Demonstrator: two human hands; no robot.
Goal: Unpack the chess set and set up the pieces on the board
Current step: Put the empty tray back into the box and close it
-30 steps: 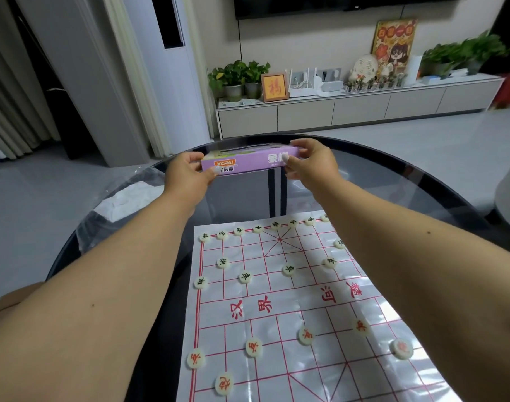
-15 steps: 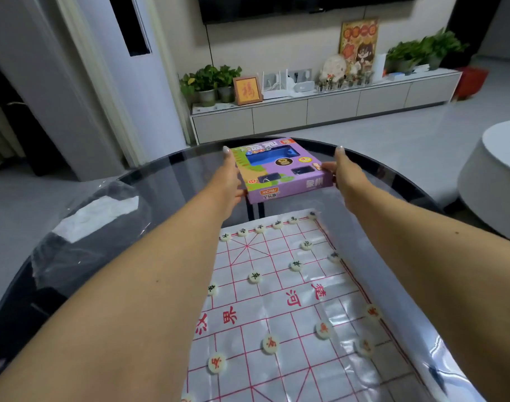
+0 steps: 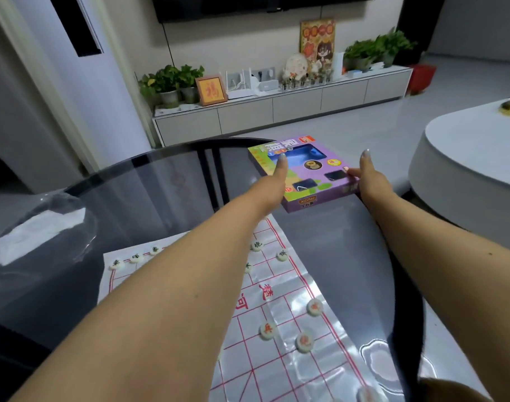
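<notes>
The purple chess set box [image 3: 311, 169] lies flat at the far right edge of the glass table. My left hand [image 3: 272, 184] rests against its left side, with straight fingers lying over the lid. My right hand [image 3: 369, 177] is at the box's right side, fingers straight and the thumb touching its edge. Below my arms the clear plastic board [image 3: 277, 338] with a red grid is spread out. White discs with green characters [image 3: 136, 258] line its far rows. Discs with red characters [image 3: 267, 331] stand nearer me. My left forearm hides part of the board.
The round table has a dark rim [image 3: 161, 152]. A crumpled clear plastic bag [image 3: 45, 227] lies on its left part. A white round ottoman [image 3: 465, 158] stands to the right, beyond the table. A low cabinet [image 3: 277, 111] with plants runs along the back wall.
The box went from held on edge at the far middle of the table to lying flat at the far right edge. My fingers have straightened beside it.
</notes>
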